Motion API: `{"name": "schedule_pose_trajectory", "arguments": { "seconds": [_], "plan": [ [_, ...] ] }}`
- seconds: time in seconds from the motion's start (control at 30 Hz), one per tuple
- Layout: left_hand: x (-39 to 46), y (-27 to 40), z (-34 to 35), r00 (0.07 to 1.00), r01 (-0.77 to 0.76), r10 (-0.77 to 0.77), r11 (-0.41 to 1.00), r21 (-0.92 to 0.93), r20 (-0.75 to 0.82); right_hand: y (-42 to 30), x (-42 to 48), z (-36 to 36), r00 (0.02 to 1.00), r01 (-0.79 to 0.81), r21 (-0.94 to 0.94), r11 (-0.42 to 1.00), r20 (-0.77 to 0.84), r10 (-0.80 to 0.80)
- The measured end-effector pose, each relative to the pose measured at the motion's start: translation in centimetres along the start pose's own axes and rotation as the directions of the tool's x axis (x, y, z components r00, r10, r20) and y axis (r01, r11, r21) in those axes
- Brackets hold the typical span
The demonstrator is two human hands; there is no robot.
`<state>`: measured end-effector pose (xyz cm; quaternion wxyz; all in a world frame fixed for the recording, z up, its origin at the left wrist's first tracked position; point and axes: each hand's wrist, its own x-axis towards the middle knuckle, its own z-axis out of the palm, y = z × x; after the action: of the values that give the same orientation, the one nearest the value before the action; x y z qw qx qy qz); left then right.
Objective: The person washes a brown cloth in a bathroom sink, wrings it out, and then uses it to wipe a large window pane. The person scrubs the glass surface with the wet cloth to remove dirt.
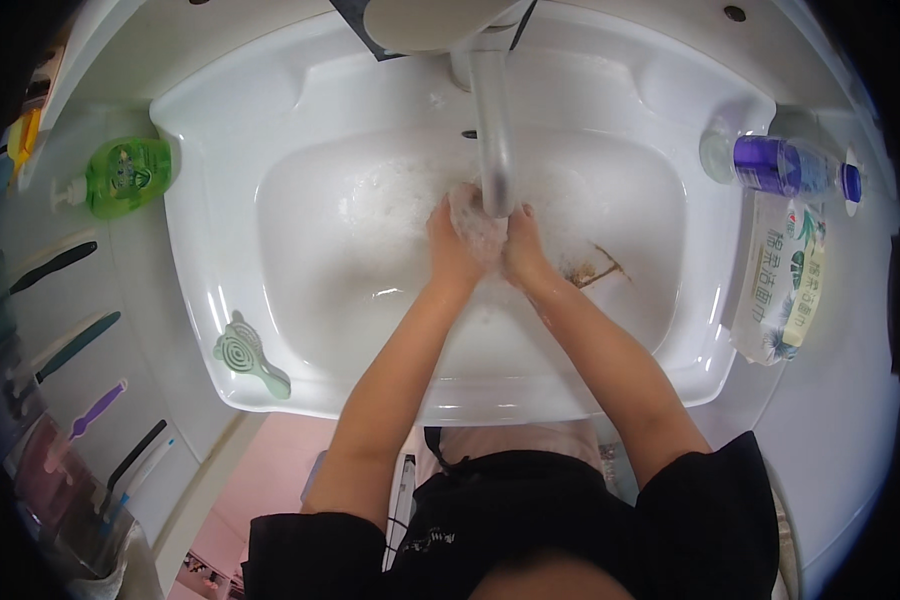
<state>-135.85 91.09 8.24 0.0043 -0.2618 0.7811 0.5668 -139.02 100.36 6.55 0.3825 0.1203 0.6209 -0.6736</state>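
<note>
Water runs from the metal faucet point(495, 135) onto both of my hands, low in the white washbasin point(210, 247). Left of the spout is my left hand point(454, 240), its fingers blurred by splashing water. My right hand point(523, 244) is close beside it, partly hidden by the end of the spout. Whether anything small lies between the hands cannot be made out. Froth or splashing spreads over the water around them. A brown branching mark point(604, 266) shows in the basin to the right of my right wrist.
A green pump bottle point(129, 176) stands at the left, and a light green hairbrush point(251, 356) lies on the basin's near left corner. On the right are a clear bottle with a purple label point(769, 165) and a pack of wipes or tissues point(776, 277). Toothbrushes and combs line the left wall.
</note>
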Motion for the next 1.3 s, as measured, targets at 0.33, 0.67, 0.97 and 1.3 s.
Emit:
{"name": "schedule_pose_trajectory", "arguments": {
  "seconds": [0.33,0.67,0.97,1.3],
  "plan": [
    [-2.9,-0.7,-0.2,0.839,-0.485,0.541,0.793,0.37,-0.061,-4.7,-1.0,0.4,0.883,-0.456,0.711,0.535,0.288,0.37],
    [-0.3,-0.3,1.0,0.814,-0.509,0.516,0.855,0.102,-0.268,1.4,2.3,-1.6,0.979,0.199,-0.148,0.969,0.084,-0.188],
    [-0.5,1.4,0.1,0.943,-0.281,0.266,0.958,-0.049,-0.199,-2.8,-1.0,0.4,0.976,-0.213,0.527,0.823,0.151,0.156],
    [-1.7,0.3,3.2,0.981,-0.125,0.03,0.856,-0.501,-0.193,-0.4,-1.7,0.6,0.989,-0.09,0.494,0.865,0.145,0.02]
  ]
}}
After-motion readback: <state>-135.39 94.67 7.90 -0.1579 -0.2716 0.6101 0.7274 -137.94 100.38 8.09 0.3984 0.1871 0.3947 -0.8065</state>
